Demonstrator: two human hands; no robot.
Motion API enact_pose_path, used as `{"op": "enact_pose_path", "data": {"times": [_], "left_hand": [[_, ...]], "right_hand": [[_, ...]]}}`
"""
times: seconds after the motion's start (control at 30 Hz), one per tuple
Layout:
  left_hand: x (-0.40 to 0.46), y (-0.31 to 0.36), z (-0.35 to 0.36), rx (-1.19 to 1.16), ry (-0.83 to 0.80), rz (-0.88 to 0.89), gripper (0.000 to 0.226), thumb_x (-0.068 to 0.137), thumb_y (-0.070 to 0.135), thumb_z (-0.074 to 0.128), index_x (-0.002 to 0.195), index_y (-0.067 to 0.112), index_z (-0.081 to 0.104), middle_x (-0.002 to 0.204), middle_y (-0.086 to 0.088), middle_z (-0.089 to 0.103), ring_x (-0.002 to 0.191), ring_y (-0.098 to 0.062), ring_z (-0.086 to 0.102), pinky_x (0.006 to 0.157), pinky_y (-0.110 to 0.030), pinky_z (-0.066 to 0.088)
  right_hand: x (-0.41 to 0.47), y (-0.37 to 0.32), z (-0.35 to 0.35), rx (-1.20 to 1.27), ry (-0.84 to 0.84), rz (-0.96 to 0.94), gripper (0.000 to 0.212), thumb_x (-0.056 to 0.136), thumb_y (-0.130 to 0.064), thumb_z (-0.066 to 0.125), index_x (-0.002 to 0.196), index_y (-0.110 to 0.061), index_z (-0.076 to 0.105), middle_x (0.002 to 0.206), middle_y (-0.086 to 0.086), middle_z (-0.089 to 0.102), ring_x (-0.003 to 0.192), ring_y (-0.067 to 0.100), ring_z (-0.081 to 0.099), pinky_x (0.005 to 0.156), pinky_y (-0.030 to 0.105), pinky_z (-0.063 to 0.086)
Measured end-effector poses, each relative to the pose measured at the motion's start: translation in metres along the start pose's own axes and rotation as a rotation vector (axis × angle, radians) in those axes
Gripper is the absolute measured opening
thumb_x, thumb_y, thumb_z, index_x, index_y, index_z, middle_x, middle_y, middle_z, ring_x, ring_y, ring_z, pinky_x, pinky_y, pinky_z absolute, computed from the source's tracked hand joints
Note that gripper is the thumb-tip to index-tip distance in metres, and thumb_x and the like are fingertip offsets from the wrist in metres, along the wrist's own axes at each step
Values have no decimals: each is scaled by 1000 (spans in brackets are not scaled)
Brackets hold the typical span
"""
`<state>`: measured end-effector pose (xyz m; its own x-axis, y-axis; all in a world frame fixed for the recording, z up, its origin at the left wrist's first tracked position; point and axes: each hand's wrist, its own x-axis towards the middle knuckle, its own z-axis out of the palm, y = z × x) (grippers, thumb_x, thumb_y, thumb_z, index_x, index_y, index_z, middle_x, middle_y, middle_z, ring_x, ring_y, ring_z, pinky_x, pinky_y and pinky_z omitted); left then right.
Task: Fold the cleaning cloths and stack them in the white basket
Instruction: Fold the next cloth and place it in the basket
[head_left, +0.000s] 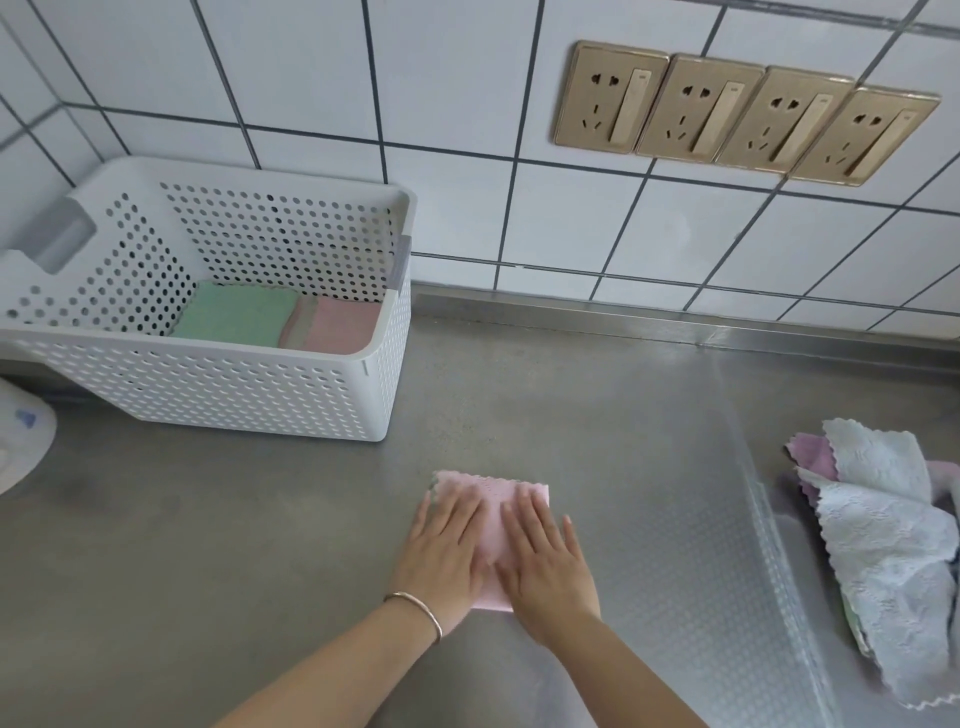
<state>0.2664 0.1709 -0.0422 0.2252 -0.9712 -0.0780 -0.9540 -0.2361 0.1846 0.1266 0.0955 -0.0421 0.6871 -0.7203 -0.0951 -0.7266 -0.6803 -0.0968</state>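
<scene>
A folded pink cloth (500, 500) lies flat on the steel counter in front of me. My left hand (448, 551) and my right hand (545, 561) rest palm down on it side by side, fingers spread, pressing it flat. The white perforated basket (249, 395) stands at the back left against the tiled wall. Inside it lie a folded green cloth (234, 314) on the left and a folded pink cloth (337, 325) on the right. A heap of unfolded cloths (883, 540), pale blue on top with purple beneath, sits at the right edge.
The steel counter (208, 571) meets a white tiled wall with a row of gold sockets (743, 111). A white rounded object (21, 436) pokes in at the left edge. A ribbed draining strip (769, 519) runs down the counter's right side.
</scene>
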Motion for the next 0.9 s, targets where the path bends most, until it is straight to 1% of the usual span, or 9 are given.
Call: {"op": "enact_pose_path", "data": {"times": [0.13,0.23,0.37,0.47,0.5,0.53,0.6,0.73,0.9], "left_hand": [[-4,-15,15,5,-75,-41,78,79,56,34,148,23,15,149,-3,30,145,-18,-2,111,-41,7],[-2,-17,12,5,-72,-37,75,78,61,34,143,24,26,149,-5,30,145,-17,-8,111,-41,4],[3,-19,20,12,-1,-25,74,76,62,34,138,21,37,145,-9,40,145,-17,-8,110,-43,7],[9,-16,6,33,-61,-13,82,73,65,18,147,28,18,156,-1,7,144,-13,-12,115,-47,9],[9,-15,-4,-4,-92,-40,80,72,60,21,146,31,17,156,4,6,145,-15,-1,114,-46,15],[9,-14,-12,-61,-25,-81,72,71,52,34,140,31,32,152,2,24,141,-22,25,108,-44,30],[1,-14,-20,-215,241,-304,44,61,33,62,105,24,60,114,-5,57,101,-31,59,80,-38,50],[-17,-9,-19,-377,149,-809,31,70,33,71,96,18,66,108,-10,54,102,-32,48,86,-36,40],[-20,6,-18,-293,6,-787,23,86,41,52,98,25,63,115,-3,51,109,-25,45,90,-31,38]], "right_hand": [[-3,-3,4,-18,2,6,55,97,-41,13,144,-17,28,155,4,15,146,18,-4,107,47,14],[-1,-2,3,-6,-52,-3,72,87,-44,33,150,-20,8,156,3,9,146,19,1,110,45,4],[2,0,8,51,-48,-21,76,85,-43,34,150,-21,2,156,4,12,146,19,0,110,44,11],[5,-3,-5,70,-74,4,66,83,-43,33,144,-19,25,153,1,24,141,19,18,103,48,38],[6,-3,-13,70,-81,5,64,85,-40,32,145,-18,25,154,-2,16,141,19,20,105,46,38],[7,-2,-19,110,-103,22,63,87,-35,33,147,-19,21,156,-4,7,142,18,18,110,42,32],[4,-3,-32,343,-138,198,58,89,-23,42,145,-19,27,154,-1,22,134,19,32,106,31,32],[-8,-1,-44,803,-15,675,40,86,-12,48,126,-16,51,126,2,53,106,21,54,82,28,43],[-6,2,-48,890,-311,701,21,86,-14,45,106,-15,54,94,1,60,75,15,51,56,22,38]]}}
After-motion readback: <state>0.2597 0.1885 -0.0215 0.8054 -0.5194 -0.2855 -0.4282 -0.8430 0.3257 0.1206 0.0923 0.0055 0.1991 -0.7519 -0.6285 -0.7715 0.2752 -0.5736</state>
